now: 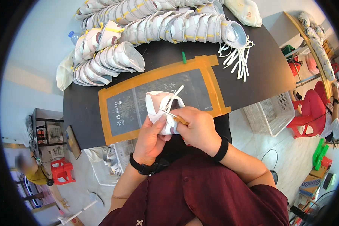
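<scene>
Over the near edge of the table, my left hand point(150, 141) grips a small pale pink and white shoe upper point(154, 105), thumb on its side and fingers curled underneath. A narrow white lace-like strip point(175, 97) crosses the upper, its free end sticking up. My right hand point(199, 126) is closed at the right side of the upper around a small hand tool point(181, 120) with an orange-brown handle and a thin metal shaft. The shaft points at the strip; whether its tip passes through the fabric cannot be made out.
Long nested stacks of similar uppers point(173, 28) line the far side of the black table point(260, 75). Nearby are a bundle of white strips point(237, 64) and a small green peg point(184, 57). Orange tape point(211, 84) frames a clear sheet. A white crate point(269, 116) stands right.
</scene>
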{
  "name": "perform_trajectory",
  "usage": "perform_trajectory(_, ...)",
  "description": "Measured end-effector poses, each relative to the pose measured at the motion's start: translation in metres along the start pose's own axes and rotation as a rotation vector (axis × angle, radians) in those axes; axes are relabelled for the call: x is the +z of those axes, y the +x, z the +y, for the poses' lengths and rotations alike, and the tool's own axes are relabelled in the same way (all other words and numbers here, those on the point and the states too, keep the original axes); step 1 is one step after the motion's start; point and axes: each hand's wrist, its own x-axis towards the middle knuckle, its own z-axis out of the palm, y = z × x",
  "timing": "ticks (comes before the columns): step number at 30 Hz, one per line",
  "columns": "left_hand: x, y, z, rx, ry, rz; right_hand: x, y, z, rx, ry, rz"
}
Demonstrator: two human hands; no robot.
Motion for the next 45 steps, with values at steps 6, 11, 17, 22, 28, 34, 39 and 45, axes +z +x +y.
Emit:
perform_trajectory(6,0.003,0.005,0.002,-0.028,-0.014,0.063,0.003,0.011,0.006,-0.094,-0.057,0.06)
perform_trajectory(11,0.004,0.008,0.004,-0.015,-0.103,0.1,0.003,0.02,0.008,-0.21,-0.088,0.055)
perform_trajectory(17,0.006,0.011,0.006,-0.028,-0.127,0.157,0.001,0.024,0.008,-0.172,-0.083,-0.001)
perform_trajectory(22,0.008,0.01,0.008,-0.008,-0.142,0.089,-0.003,0.017,0.01,-0.137,-0.006,-0.003)
perform_trajectory(28,-0.01,-0.001,0.019,-0.122,0.127,-0.052,-0.048,0.021,0.008,-0.114,0.164,0.094)
perform_trajectory(34,-0.005,-0.01,0.065,-0.268,0.379,-0.182,-0.057,0.047,0.014,0.152,0.591,-0.394)
perform_trajectory(39,-0.02,-0.008,0.072,-0.21,0.267,-0.343,-0.038,0.038,0.005,0.375,1.259,-0.409)
perform_trajectory(45,-0.009,-0.008,0.041,0.252,-0.034,-0.48,-0.016,0.039,-0.017,0.436,1.666,-0.179)
